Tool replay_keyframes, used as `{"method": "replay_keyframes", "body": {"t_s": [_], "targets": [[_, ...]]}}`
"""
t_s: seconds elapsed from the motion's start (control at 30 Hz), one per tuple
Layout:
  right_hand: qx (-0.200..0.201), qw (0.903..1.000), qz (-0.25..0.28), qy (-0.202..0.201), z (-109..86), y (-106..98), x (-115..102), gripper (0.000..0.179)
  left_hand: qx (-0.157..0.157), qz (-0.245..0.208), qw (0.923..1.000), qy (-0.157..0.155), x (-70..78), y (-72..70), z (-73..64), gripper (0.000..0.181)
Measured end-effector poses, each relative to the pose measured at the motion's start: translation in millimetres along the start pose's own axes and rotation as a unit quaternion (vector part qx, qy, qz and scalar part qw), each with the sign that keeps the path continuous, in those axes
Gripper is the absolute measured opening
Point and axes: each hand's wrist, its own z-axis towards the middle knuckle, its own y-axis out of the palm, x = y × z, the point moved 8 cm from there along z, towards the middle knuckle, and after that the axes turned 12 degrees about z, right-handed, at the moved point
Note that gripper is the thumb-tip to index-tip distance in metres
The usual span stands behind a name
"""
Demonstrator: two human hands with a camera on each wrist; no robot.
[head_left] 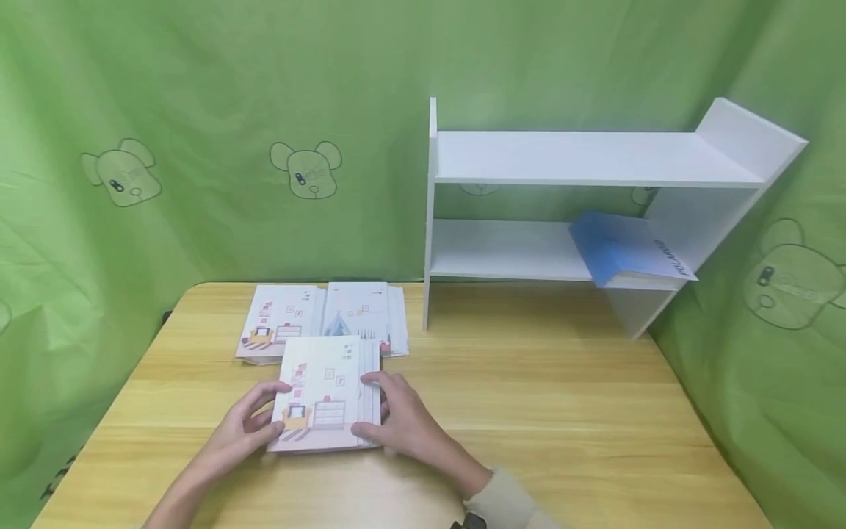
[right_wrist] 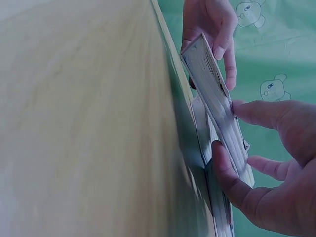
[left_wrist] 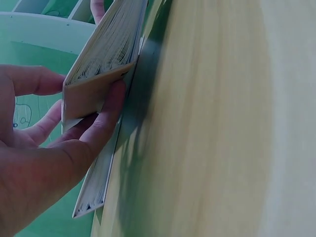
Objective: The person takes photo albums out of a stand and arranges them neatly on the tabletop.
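Note:
A book (head_left: pixel 324 397) with a pale cover, printed with a yellow armchair and a dresser, is between both hands near the middle front of the table. My left hand (head_left: pixel 244 422) grips its left side, and my right hand (head_left: pixel 403 415) holds its right side. In the left wrist view the book's edge (left_wrist: pixel 94 91) lies between the left thumb and fingers. The right wrist view shows the page edges (right_wrist: pixel 212 84) tilted, slightly above the table. Behind are a similar armchair book (head_left: pixel 280 316) and a book with a blue tent (head_left: pixel 357 312), partly covered by the held one.
A white two-tier shelf (head_left: pixel 562 165) stands at the back right of the wooden table (head_left: pixel 529 419). On its lower board a blue-and-white book (head_left: pixel 634 250) marked POLAROID leans at the right, jutting over the front edge. A green curtain (head_left: pixel 218 220) surrounds the table.

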Motion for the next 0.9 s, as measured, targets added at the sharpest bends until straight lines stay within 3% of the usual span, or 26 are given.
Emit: {"method": "replay_keyframes", "body": {"t_s": [0.37,0.9], "targets": [[-0.013,0.9999,0.009,0.004,3.5,16.5,-1.1,0.076,-0.003,-0.006,0.9998,-0.018,-8.8,-8.8,-8.6,0.053],[-0.028,0.9994,-0.023,0.003,9.8,37.4,-11.0,0.076,0.002,0.026,0.9986,-0.045,-22.1,-25.4,-19.6,0.054]]}}
